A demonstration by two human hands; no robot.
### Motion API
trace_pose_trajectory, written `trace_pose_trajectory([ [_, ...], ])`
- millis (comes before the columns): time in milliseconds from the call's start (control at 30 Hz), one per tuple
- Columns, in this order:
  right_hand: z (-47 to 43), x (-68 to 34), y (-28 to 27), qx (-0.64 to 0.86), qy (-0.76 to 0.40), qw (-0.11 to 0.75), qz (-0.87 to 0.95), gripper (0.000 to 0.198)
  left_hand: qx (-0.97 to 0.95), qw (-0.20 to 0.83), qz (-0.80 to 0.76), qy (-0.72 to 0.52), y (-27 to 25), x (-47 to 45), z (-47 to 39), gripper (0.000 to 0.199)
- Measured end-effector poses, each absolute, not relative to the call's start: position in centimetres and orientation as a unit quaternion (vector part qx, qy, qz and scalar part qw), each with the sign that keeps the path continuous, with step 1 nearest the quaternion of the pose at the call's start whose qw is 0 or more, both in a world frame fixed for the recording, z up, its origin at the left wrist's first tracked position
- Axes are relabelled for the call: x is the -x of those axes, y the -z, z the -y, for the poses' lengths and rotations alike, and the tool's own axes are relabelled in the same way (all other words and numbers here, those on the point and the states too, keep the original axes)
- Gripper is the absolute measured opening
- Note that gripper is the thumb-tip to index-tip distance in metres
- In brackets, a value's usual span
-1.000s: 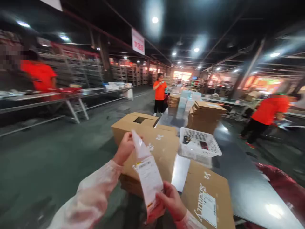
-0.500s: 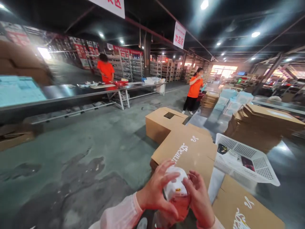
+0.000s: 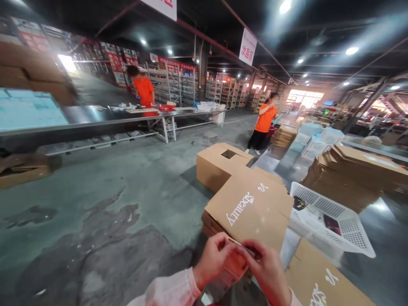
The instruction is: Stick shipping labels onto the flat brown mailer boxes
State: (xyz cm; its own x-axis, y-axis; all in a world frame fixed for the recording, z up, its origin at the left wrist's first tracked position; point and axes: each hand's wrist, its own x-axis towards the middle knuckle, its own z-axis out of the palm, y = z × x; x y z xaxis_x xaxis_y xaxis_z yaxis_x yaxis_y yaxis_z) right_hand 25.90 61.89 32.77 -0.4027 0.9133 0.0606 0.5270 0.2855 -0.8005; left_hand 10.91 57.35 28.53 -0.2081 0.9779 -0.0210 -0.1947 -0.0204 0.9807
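Observation:
A small white-and-reddish packet (image 3: 235,261) is held between my two hands in the lower middle of the head view. My left hand (image 3: 213,258) pinches its upper edge from the left, thumb and fingers together. From the other side my right hand (image 3: 264,267) grips the same edge, fingers bent over it. The white top is seen nearly edge-on, and the reddish part hangs below the fingers, partly hidden by them. Just beyond the hands lies a stack of flat brown cartons (image 3: 251,208) with white lettering.
To the right, a white perforated basket (image 3: 360,231) holds several packets. A brown box (image 3: 210,168) with a square hole stands behind the carton stack. More flat cartons (image 3: 350,178) are piled at right. Two people in orange shirts, one person (image 3: 145,91) by a long table (image 3: 83,119), another person (image 3: 265,119), stand farther off.
The packet has tipped from showing its white rounded face to nearly edge-on. My fingers, spread around it before, have closed together along its upper edge. The camera view has shifted slightly.

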Motion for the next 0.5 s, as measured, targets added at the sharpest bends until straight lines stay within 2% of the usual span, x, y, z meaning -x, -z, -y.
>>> trace_pose_trajectory([
  [167, -61.7, -26.3, -31.9, 0.49, -0.377, 0.268, 0.738, 0.036, -0.344, 0.463, -0.532, -0.62, -27.3, -12.6, -58.3, 0.05],
  [233, -62.8, -26.6, -31.8, 0.48, -0.368, 0.295, 0.74, 0.032, -0.346, 0.519, -0.495, -0.605, -27.0, -12.3, -58.9, 0.048],
  [367, -69.1, -27.2, -31.4, 0.501, -0.273, 0.351, 0.743, 0.029, -0.374, 0.698, -0.393, -0.467, -25.4, -10.4, -60.0, 0.052],
  [500, -76.7, -27.6, -30.1, 0.611, -0.182, 0.319, 0.701, 0.03, -0.333, 0.764, -0.357, -0.422, -22.5, -8.4, -58.8, 0.05],
])
